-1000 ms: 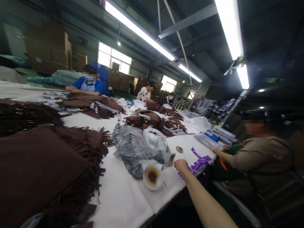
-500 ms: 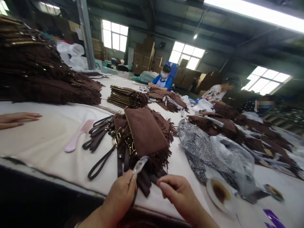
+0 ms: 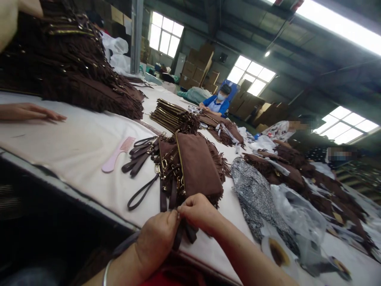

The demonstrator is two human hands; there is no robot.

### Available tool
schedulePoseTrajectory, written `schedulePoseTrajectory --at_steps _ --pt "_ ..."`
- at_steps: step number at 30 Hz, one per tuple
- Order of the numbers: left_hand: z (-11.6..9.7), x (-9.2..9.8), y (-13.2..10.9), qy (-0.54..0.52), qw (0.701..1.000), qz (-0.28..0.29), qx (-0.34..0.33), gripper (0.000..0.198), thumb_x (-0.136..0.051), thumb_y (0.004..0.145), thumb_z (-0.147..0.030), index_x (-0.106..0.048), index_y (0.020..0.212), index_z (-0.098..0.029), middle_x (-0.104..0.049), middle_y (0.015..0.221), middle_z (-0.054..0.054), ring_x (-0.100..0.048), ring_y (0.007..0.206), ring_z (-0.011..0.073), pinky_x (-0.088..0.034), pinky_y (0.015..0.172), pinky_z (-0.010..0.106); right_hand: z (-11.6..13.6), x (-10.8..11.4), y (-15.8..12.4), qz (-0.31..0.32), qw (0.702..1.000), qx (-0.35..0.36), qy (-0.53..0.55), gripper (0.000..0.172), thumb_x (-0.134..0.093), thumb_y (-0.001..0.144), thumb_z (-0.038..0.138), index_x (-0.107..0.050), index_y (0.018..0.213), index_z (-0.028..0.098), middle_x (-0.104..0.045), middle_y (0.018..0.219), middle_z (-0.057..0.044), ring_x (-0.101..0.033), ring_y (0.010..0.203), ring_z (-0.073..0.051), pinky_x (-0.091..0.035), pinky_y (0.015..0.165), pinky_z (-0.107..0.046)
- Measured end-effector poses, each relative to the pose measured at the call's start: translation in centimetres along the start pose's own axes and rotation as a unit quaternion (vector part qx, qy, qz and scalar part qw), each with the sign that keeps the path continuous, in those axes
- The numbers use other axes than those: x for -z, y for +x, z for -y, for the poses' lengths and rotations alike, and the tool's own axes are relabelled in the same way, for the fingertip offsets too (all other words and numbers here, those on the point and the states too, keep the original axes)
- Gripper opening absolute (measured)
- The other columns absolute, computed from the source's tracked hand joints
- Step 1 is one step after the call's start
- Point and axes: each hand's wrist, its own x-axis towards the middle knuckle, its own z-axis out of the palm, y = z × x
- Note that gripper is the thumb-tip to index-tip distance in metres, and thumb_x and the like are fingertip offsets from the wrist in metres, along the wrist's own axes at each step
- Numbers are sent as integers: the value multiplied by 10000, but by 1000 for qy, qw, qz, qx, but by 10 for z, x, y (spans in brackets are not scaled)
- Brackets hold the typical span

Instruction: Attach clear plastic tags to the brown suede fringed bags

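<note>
My left hand [image 3: 157,236] is closed in a pinch at the table's front edge. Half a second ago a twisted strip of clear plastic stuck up from its fingers; my hands now hide most of it. Fingertips of my right hand [image 3: 201,212], also pinched, meet those of my left; whatever they grip is hidden. Just beyond lies a stack of brown fringed pouches [image 3: 201,163] with gold zippers and clasps. Dark wrist straps [image 3: 143,194] spread from the stack to the left, and some hang below it under my hands.
A pink comb [image 3: 114,157] lies left of the straps. Another person's hand [image 3: 32,112] rests at far left by a tall pouch pile [image 3: 89,85]. To the right are grey speckled cloth [image 3: 251,198], clear plastic bags [image 3: 300,210] and a tape roll [image 3: 278,250]. Co-workers sit beyond.
My right hand has moved left and up to meet my left hand. The plastic strip is no longer plainly visible. My view has shifted, so the table's contents appear farther right.
</note>
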Motion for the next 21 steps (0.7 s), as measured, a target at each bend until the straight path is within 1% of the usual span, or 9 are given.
schedulePoseTrajectory --at_steps 2,3,5,8,11,13,16,19,21 --pt "0 -2 -2 -6 1000 -20 20 176 -396 908 -146 -516 796 -208 -604 623 24 -602 517 206 -490 473 307 2 1 1 -9 999 -13 -39 174 -548 644 198 -578 475 165 -410 338 55 -372 308 -76 -247 319 -182" --pt "-1 -3 -3 -8 999 -36 30 164 -396 921 -178 -515 812 -204 -602 608 22 -602 502 205 -486 460 303 2 2 2 -12 998 -17 -53 172 -542 635 193 -575 468 169 -404 333 56 -373 304 -77 -248 315 -182" --pt "-1 -5 -6 -10 996 -75 51 142 -403 939 -245 -525 931 -173 -629 626 35 -617 501 210 -492 458 302 3 2 2 -16 997 -19 -67 173 -531 623 186 -556 452 176 -399 326 57 -376 298 -78 -244 307 -181" --pt "0 -7 -10 -13 992 -113 48 278 -413 945 -278 -461 1163 -112 -692 759 91 -651 554 220 -520 498 312 3 0 3 -15 997 -29 -71 169 -522 616 183 -540 448 183 -411 321 53 -394 289 -87 -247 297 -182" --pt "1 -6 -10 -62 994 -86 34 257 -405 940 -226 -482 1173 -152 -694 779 73 -659 592 199 -521 531 277 2 -3 5 -24 996 -33 -80 172 -522 614 173 -550 445 182 -418 309 49 -407 283 -92 -247 298 -184" --pt "1 -4 -8 -113 991 -48 50 211 -385 937 -198 -551 1067 -195 -674 736 44 -654 606 173 -511 554 241 -1 -4 4 -31 996 -23 -75 189 -521 627 172 -551 441 183 -425 310 48 -411 284 -93 -254 304 -187" --pt "0 0 -4 -176 981 -11 76 240 -357 939 -193 -596 924 -215 -656 733 33 -647 647 155 -507 615 227 -6 -5 -3 -30 999 -1 -43 221 -505 673 185 -565 460 181 -484 362 39 -438 306 -94 -292 325 -188" --pt "-1 4 1 -221 970 14 95 261 -356 941 -219 -604 859 -218 -650 762 32 -638 701 154 -498 668 231 -10 -7 -18 -39 998 43 -33 264 -493 732 190 -602 491 179 -545 423 22 -478 367 -97 -312 365 -185" --pt "-3 8 5 -242 964 26 111 274 -361 939 -234 -607 819 -217 -642 749 30 -626 699 153 -489 676 234 -13 -11 -31 -70 993 89 -43 265 -498 766 186 -646 546 183 -608 502 4 -544 471 -119 -360 434 -193"
